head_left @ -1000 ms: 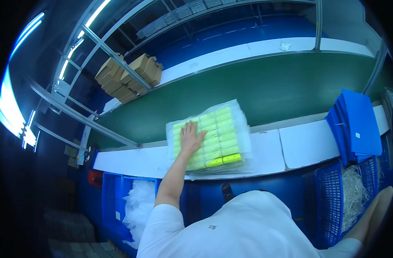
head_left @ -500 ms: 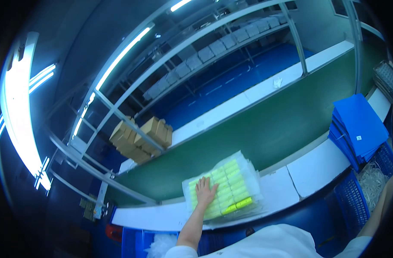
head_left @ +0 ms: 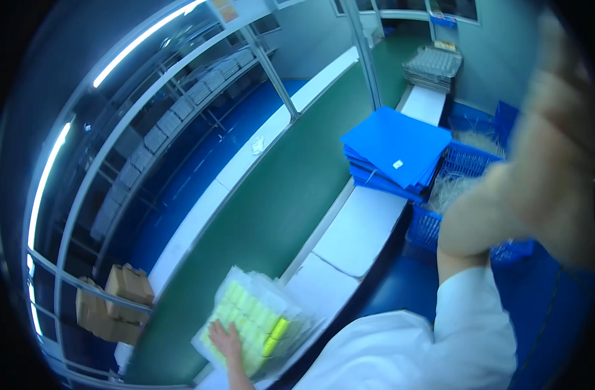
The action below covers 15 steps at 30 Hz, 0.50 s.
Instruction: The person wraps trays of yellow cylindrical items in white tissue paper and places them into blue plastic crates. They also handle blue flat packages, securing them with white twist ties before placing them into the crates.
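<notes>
My left hand (head_left: 226, 339) lies flat, fingers spread, on a pack of yellow-green rolled or tube-like pieces (head_left: 249, 312) set in rows. Clear plastic sheeting (head_left: 297, 322) covers the pack and sticks out around it. One bright yellow strip (head_left: 275, 337) stands out along its right side. The pack rests on the near white ledge and overlaps the green belt (head_left: 271, 201). On the right, my bent arm rises close to the camera, and my right hand (head_left: 557, 84) is a blur near the rim. Its fingers cannot be made out, nor anything in them.
Blue sheets (head_left: 401, 153) are stacked on the white ledge (head_left: 362, 227) ahead to the right. Beside them stand blue baskets (head_left: 424, 227) with clear stringy scraps. Clear trays (head_left: 433, 68) are piled farther back. Cardboard boxes (head_left: 128, 284) sit left, beyond the belt, near metal posts (head_left: 361, 58).
The view has swung right, so the pack now appears lower and farther left. My right arm has come up from the lower right edge. My left hand stays on the pack.
</notes>
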{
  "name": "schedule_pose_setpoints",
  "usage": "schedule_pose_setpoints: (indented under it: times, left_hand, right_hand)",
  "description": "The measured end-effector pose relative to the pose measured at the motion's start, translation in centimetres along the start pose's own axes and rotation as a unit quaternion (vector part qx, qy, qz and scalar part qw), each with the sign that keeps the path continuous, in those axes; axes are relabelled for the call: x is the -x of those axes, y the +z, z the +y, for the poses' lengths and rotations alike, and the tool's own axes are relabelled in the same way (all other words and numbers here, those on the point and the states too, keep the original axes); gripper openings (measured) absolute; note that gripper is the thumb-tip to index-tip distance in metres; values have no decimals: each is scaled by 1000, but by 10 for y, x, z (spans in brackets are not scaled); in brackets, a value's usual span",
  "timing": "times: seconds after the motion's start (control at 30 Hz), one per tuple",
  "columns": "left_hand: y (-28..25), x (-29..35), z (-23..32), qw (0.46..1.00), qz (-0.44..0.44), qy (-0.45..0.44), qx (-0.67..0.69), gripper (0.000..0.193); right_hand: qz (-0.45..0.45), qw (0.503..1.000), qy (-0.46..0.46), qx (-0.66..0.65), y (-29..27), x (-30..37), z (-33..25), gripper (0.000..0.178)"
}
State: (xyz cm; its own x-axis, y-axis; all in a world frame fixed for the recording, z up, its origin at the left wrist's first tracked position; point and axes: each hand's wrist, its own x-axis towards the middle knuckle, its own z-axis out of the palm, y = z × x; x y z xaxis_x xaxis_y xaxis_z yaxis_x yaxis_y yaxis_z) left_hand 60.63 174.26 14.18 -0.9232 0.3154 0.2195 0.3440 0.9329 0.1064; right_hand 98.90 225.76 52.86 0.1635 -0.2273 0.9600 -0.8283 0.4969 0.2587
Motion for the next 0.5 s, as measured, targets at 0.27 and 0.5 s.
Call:
schedule_pose_setpoints:
  times: [0.27,0.5]
  left_hand:
    - [-22,11,-21,1000,6,-1,26,65]
    - [-20,13,-20,998,-5,40,-40,74]
  right_hand:
    - [131,533,835,-48,133,424,64,50]
    - [-501,502,687,161,213,516,-103,73]
